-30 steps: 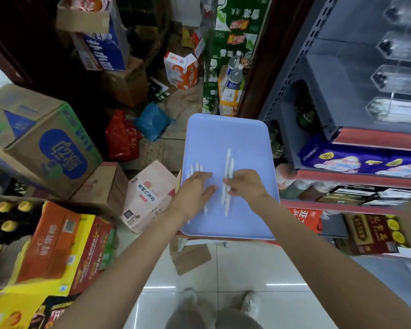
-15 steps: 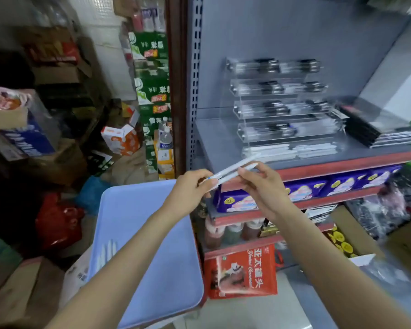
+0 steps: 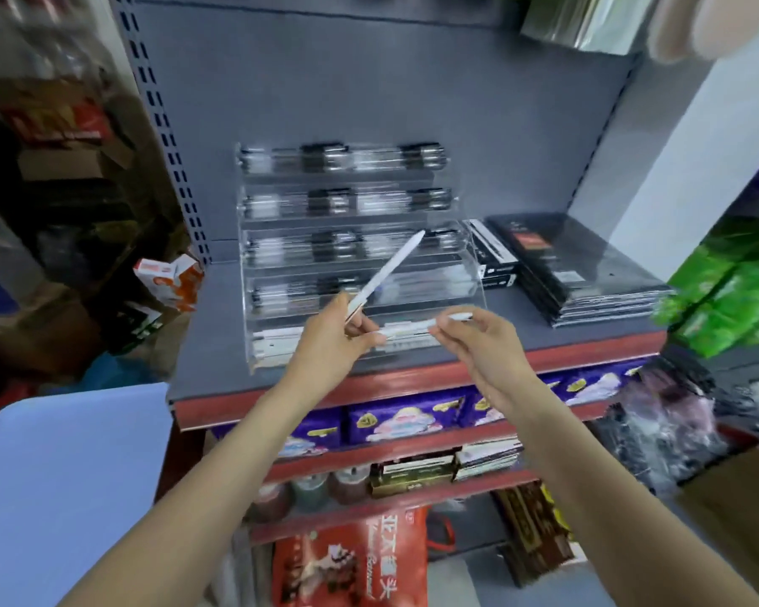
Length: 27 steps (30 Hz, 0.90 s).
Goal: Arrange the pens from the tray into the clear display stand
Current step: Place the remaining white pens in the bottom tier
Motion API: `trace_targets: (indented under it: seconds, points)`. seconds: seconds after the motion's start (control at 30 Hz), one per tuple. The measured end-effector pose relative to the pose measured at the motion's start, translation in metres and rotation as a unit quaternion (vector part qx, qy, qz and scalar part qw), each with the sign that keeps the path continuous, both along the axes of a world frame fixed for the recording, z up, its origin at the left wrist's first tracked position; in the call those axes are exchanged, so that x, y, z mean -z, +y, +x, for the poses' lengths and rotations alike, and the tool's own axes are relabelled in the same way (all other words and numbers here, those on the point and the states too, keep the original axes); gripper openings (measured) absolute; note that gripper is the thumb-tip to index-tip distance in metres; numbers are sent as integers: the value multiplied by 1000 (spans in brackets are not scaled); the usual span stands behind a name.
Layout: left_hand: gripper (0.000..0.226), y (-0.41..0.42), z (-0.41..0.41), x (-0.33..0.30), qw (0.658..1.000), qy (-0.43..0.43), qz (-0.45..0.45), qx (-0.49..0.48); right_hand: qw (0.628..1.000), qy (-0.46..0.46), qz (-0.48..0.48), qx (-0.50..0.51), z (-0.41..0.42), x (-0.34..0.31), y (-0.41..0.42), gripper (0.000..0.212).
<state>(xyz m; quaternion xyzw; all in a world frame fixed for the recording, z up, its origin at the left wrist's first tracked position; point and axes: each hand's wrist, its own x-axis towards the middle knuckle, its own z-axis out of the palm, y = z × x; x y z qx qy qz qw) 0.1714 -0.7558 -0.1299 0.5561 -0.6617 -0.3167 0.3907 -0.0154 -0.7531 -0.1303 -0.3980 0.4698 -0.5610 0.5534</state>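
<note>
A clear tiered display stand [image 3: 474, 273] sits on the grey shelf [image 3: 220, 343], its upper tiers filled with black-and-clear pens and white pens lying in the bottom tier. My left hand [image 3: 329, 343] grips a white pen [image 3: 391, 269] that slants up and to the right across the stand's front. My right hand [image 3: 478, 339] pinches a second white pen [image 3: 413, 328], held level just in front of the bottom tier; its left end reaches my left hand's fingers. The pale blue tray [image 3: 71, 484] lies at lower left, and no pens show on its visible part.
Flat black packets [image 3: 579, 269] are stacked on the shelf right of the stand. Green packs [image 3: 732, 291] fill the right edge. Purple packs [image 3: 404, 418] and boxes sit on lower shelves. Cardboard cartons [image 3: 62, 168] crowd the left.
Both hands lifted two white pens off the tray and carried them up to the stand. The pens, held together half a second ago, are now separated, one in each hand.
</note>
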Motion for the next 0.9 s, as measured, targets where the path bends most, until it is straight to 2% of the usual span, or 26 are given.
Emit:
trace_targets:
  seconds: [0.13, 0.2, 0.3, 0.43, 0.6, 0.77, 0.9]
  points:
    - [41, -16, -13, 4, 997, -22, 2, -79, 978, 199, -26, 63, -37, 5, -25, 14]
    - [36, -25, -14, 5, 992, -65, 3, -106, 963, 252, -43, 85, -52, 7, -36, 18]
    - [27, -36, -21, 9, 985, -128, 1, -115, 951, 301, -30, 62, -61, 9, -49, 25]
    - [31, -42, -37, 14, 979, -174, -17, -104, 946, 323, -11, 20, -60, 11, -56, 32]
    - [18, -38, -44, 17, 978, -192, -15, -77, 943, 332, 0, 11, -61, 17, -59, 36]
    - [18, -33, -25, 15, 971, -200, -18, -125, 944, 330, 2, 10, -60, 21, -62, 36]
    - [21, -27, -20, 11, 965, -228, 9, -127, 943, 332, 5, 17, -59, 22, -64, 34]
